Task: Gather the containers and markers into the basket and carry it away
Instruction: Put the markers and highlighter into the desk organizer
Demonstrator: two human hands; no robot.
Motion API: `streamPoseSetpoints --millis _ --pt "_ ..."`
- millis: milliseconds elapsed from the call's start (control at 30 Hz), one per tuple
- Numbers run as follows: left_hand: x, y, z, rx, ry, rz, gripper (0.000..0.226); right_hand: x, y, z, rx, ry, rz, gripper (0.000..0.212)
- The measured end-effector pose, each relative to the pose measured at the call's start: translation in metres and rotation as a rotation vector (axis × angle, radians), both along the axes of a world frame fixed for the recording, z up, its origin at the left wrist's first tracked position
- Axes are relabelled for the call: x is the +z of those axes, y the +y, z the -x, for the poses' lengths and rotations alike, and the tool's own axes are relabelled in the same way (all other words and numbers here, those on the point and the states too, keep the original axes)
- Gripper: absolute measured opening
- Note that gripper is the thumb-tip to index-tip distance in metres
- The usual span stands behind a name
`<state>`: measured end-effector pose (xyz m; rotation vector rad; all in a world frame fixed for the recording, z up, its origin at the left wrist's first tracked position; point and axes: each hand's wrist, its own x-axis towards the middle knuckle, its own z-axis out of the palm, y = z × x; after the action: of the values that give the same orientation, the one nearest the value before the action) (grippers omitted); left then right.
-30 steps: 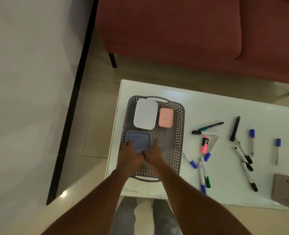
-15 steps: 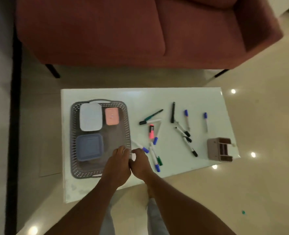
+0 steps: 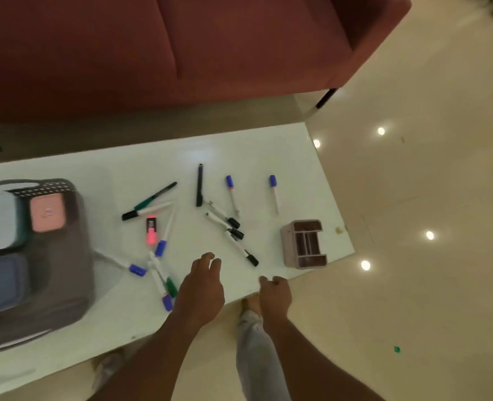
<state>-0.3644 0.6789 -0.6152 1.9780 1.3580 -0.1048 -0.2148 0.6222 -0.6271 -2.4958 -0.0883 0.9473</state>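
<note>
As the containers are sitting in the basket well left of my hands, I am hovering my left hand — loosely spread, empty — between the scattered markers, while my right hand is hanging slack, holding nothing.

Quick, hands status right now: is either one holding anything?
Left hand: open, fingers relaxed above the table, holding nothing.
Right hand: open, fingers loosely curled, nothing visible in it.

White table — grey basket, scattered markers, pink highlighter, compartmented organiser.
</note>
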Motion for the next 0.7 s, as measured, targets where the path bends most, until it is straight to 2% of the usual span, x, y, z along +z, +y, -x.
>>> streamPoseSetpoints --millis 67,100,200,267,333,400,467,500,600,700 --pt "-0.003 -0.006 -0.054 0.083 -0.016 0.119 0.043 -0.003 -0.007 -0.052 -0.193 -0.089 -0.022 0.039" --pt "-0.002 -0.007 -0.077 0.152 -0.036 0.210 0.043 -0.003 -0.009 -0.073 -0.206 -0.158 -0.034 0.041" --pt "0.005 -0.010 -0.147 0.401 -0.083 0.519 0.047 -0.006 -0.017 -0.139 -0.044 -0.213 0.016 0.054" --pt "0.009 -0.012 -0.179 0.535 -0.085 0.645 0.050 -0.010 -0.015 -0.167 0.121 -0.134 0.017 0.065" --pt "0.010 -0.013 -0.203 0.637 -0.091 0.713 0.055 -0.011 -0.007 -0.181 0.217 0.008 -0.028 0.060" --pt "0.011 -0.010 -0.221 0.712 -0.119 0.752 0.059 -0.012 0.000 -0.183 0.262 0.113 -0.044 0.033" --pt "0.014 -0.003 -0.230 0.771 -0.150 0.758 0.059 -0.007 0.001 -0.175 0.354 0.123 -0.006 0.013" --pt "0.015 0.002 -0.232 0.793 -0.162 0.742 0.059 -0.003 -0.001 -0.171 0.405 0.129 0.019 0.013" --pt "0.011 0.017 -0.226 0.835 -0.173 0.647 0.064 0.005 -0.003 -0.166 0.530 0.116 0.120 0.028" --pt "0.005 0.031 -0.215 0.856 -0.163 0.525 0.064 0.013 0.011 -0.179 0.450 -0.042 0.063 0.024"
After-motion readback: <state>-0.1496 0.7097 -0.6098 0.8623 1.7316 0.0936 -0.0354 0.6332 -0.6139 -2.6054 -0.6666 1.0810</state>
